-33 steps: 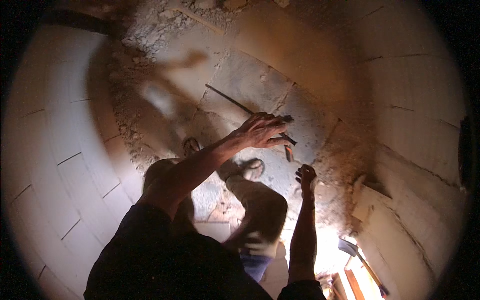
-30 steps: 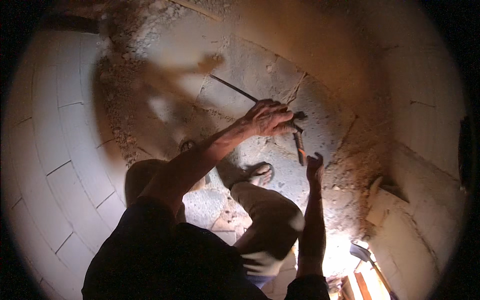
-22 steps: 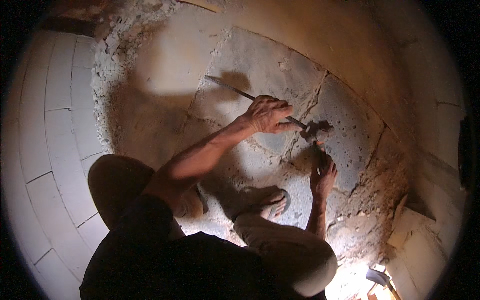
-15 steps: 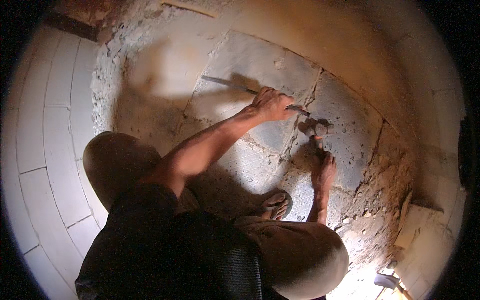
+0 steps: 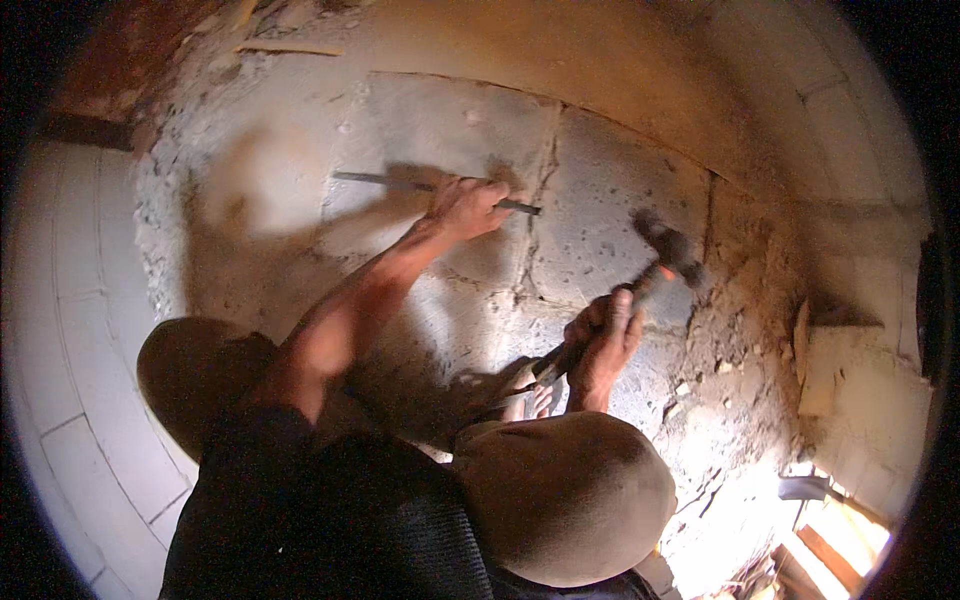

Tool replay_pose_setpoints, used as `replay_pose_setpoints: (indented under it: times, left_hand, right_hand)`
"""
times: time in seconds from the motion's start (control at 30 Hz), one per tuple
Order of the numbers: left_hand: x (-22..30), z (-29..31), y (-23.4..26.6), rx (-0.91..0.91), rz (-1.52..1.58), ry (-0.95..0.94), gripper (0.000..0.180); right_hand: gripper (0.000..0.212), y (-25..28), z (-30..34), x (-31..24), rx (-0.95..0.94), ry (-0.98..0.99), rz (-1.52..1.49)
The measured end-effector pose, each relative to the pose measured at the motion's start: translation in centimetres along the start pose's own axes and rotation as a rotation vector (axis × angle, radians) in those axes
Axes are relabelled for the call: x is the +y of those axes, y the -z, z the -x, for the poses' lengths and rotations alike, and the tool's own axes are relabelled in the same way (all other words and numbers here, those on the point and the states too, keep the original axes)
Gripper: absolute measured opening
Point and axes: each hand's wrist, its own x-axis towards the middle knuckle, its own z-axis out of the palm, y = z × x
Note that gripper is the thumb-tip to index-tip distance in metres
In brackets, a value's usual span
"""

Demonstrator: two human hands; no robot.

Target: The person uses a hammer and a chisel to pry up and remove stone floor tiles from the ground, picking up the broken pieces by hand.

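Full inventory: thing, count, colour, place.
Rod: one, grey, centre left
Hammer: one, dark with orange band, right of centre
Second tool: one, grey head, lower right
Wood strip: one, tan, top left
Beam: one, dark, upper left
Slabs: several, grey, centre
Rubble: uncounted, brown, right
Tiles: many, pale, left
Shirt: one, black, bottom
Trouser knees: two, brown, bottom
Foot: one, partly hidden, beside right wrist
Left hand: one, bare, around rod
Right hand: one, bare, around hammer handle

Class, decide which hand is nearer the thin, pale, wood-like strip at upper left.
Left. The left hand is below and right of the pale strip; the right hand, holding a dark hammer, is lower and farther right.
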Motion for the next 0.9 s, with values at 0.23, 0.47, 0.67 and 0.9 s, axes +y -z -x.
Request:
replay_pose_setpoints:
  times: [0.23, 0.47, 0.67, 0.9]
  left_hand:
    - [0.0, 1.5, 1.2, -0.044, -0.068, 0.073, 0.028]
    - [0.1, 1.7, 1.1, -0.087, -0.02, 0.105, 0.029]
    - [-0.3, 1.8, -0.4, 0.008, -0.095, -0.001, 0.03]
    - [-0.1, 1.5, 0.1, 0.112, -0.01, -0.039, 0.029]
  right_hand:
    - [0.029, -2.4, 2.2, 3.7, -0.143, -0.268, 0.015]
    - [0.041, -1.9, 2.0, -0.4, 0.025, 0.057, -0.109]
    - [0.038, -2.1, 1.9, 3.3, -0.168, -0.265, 0.154]
    - [0.039, -0.6, 2.7, -2.8, 0.058, -0.061, -0.061]
